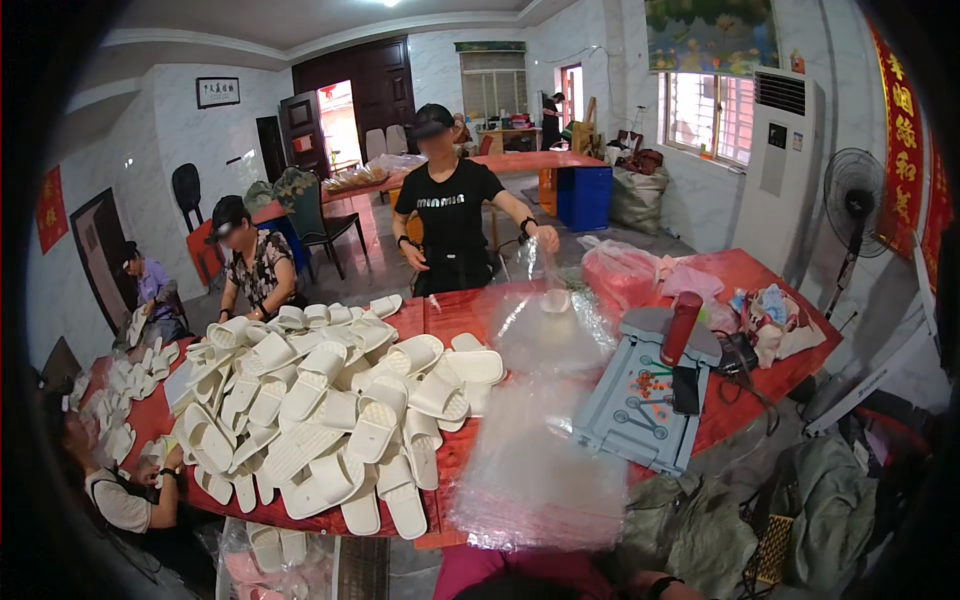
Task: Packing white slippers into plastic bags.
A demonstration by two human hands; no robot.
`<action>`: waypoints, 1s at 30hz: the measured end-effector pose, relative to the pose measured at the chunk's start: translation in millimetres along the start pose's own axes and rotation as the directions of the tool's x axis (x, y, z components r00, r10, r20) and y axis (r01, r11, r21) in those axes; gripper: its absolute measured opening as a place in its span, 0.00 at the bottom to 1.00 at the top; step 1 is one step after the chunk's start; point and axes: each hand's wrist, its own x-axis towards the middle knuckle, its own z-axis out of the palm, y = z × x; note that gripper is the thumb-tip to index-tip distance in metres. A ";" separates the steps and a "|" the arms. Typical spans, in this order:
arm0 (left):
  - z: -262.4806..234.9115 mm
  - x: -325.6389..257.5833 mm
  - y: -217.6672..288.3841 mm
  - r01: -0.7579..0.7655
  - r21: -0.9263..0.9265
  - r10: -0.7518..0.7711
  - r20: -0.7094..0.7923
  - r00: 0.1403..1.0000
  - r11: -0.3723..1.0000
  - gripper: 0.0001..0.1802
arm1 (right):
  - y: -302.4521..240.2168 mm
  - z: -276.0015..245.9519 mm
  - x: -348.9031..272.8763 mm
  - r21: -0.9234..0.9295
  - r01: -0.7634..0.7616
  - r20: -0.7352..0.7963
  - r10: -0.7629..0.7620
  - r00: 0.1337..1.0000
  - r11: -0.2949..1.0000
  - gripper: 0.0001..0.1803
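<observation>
At the bottom edge, a small part of my right hand and its dark-banded wrist [657, 584] shows beside my magenta trousers [470, 572]. Its fingers are cut off by the frame. My left hand is out of view. In front of me, a stack of clear plastic bags [540, 475] hangs over the near edge of the red table [430, 318]. To its left lies a large heap of cream slippers [330, 420]. Right of the bags sits a grey-blue plastic case [640, 395] with small orange pieces, a dark phone [686, 390] and a red cylinder [682, 328] on it.
Across the table, a person in black [450, 200] holds up a clear bag with a pale item [555, 298]. Other people work along the left. Pink bags [625, 270] and cloths [775, 320] lie far right; green sacks [700, 525] stand on the floor nearby.
</observation>
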 end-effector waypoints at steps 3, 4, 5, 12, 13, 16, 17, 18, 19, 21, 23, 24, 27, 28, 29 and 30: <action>1.7 3.0 -4.1 0.000 0.026 0.000 0.001 1.000 1.000 0.22 | -33.9 -8.7 -17.8 -0.182 -0.053 0.029 0.059 0.998 0.982 0.20; 2.0 3.7 -5.5 0.001 0.034 -0.001 0.002 1.000 0.999 0.22 | -38.2 -10.4 -17.5 -0.256 -0.105 0.096 0.134 0.986 0.961 0.20; 3.0 3.4 -7.6 0.003 0.041 -0.003 -0.001 1.000 0.999 0.22 | -40.3 -11.2 -18.9 -0.262 -0.099 0.104 0.130 0.986 0.960 0.20; -16.1 6.5 30.5 -0.031 0.103 0.027 0.034 0.999 0.994 0.24 | 82.4 -3.2 100.4 0.088 -0.009 0.197 -0.009 0.980 0.996 0.15; -9.0 0.2 22.3 -0.017 0.098 0.014 0.033 0.999 0.995 0.24 | 87.3 -2.0 102.4 -0.164 -0.050 0.276 0.095 0.956 0.985 0.14; 1.6 -3.6 11.7 -0.005 0.085 0.003 0.030 1.000 0.996 0.25 | 89.0 5.0 107.2 -0.237 -0.023 0.291 0.094 0.952 0.971 0.14; 4.0 -2.6 9.3 -0.005 0.078 0.003 0.029 1.000 0.997 0.25 | 88.8 -0.9 107.5 -0.268 -0.011 0.291 0.092 0.952 0.963 0.14; 5.8 -4.8 12.1 -0.001 0.091 -0.001 0.018 1.000 0.996 0.25 | 32.4 -7.2 113.5 -0.280 0.012 0.297 0.074 0.952 0.960 0.14; 10.6 -6.4 11.2 -0.001 0.094 -0.001 0.028 1.000 0.996 0.26 | 28.9 -9.6 104.2 -0.300 0.015 0.295 0.078 0.952 0.954 0.14; 23.8 -9.8 2.3 0.004 0.073 -0.006 0.030 1.000 0.997 0.26 | 17.8 -17.8 98.5 -0.364 0.035 0.300 0.081 0.951 0.931 0.14; 35.4 -13.3 -7.6 0.011 0.059 -0.013 0.029 1.000 0.998 0.27 | 9.5 -22.7 94.6 -0.421 0.062 0.307 0.078 0.948 0.905 0.14; 38.9 -15.5 -11.5 0.014 0.054 -0.015 0.029 0.999 0.998 0.27 | 6.1 -23.1 92.6 -0.445 0.074 0.310 0.076 0.948 0.892 0.14; 44.9 -22.8 -20.9 0.021 0.060 -0.024 0.038 0.999 0.998 0.28 | 3.3 -18.7 82.7 -0.500 0.107 0.320 0.069 0.945 0.859 0.14; 45.7 -25.9 -23.9 0.024 0.066 -0.027 0.044 0.999 0.998 0.28 | 5.0 -15.2 78.1 -0.514 0.116 0.324 0.067 0.944 0.850 0.14; 45.9 -28.9 -26.6 0.027 0.075 -0.031 0.050 0.998 0.997 0.28 | 7.1 -11.8 73.3 -0.525 0.125 0.328 0.065 0.943 0.842 0.14; 45.0 -31.1 -28.0 0.028 0.085 -0.032 0.056 0.998 0.996 0.28 | 6.5 -10.1 68.9 -0.535 0.133 0.329 0.060 0.942 0.834 0.15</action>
